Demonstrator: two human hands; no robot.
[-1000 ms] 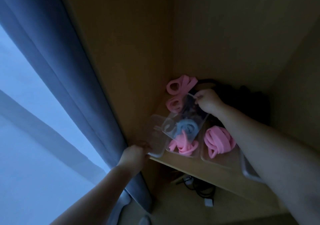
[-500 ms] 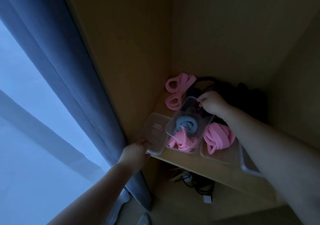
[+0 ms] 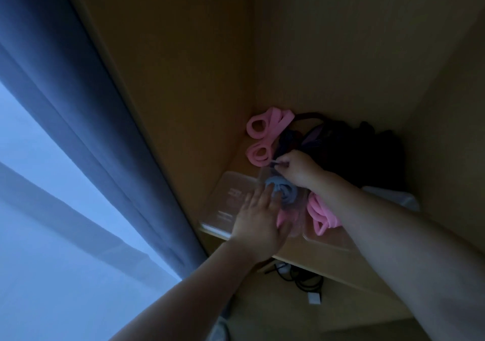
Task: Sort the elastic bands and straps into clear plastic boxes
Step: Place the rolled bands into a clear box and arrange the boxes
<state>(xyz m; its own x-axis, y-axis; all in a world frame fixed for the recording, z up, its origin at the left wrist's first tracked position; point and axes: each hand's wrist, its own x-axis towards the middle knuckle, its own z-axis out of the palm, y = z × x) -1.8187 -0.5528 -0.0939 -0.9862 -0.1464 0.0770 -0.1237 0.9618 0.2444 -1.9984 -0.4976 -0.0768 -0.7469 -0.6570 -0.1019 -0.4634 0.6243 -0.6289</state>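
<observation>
**Blue band half in the middle box**

The coiled grey-blue elastic band (image 3: 282,189) lies in the clear plastic box (image 3: 298,210) on the wooden shelf (image 3: 328,258). The right hand (image 3: 296,168), at the box's far end, has its grip pinched together on a thin strap end. The left hand (image 3: 258,218), nearer, lies flat, fingers spread, touching the band's near side. Loose pink bands (image 3: 259,141) wait beyond the box.

The left hand (image 3: 256,221) has left the corner of the lid (image 3: 231,196) and now lies flat over the middle clear box (image 3: 294,209), fingertips at the blue band (image 3: 282,187), while the right hand (image 3: 296,168) has lowered that box's far edge.
</observation>
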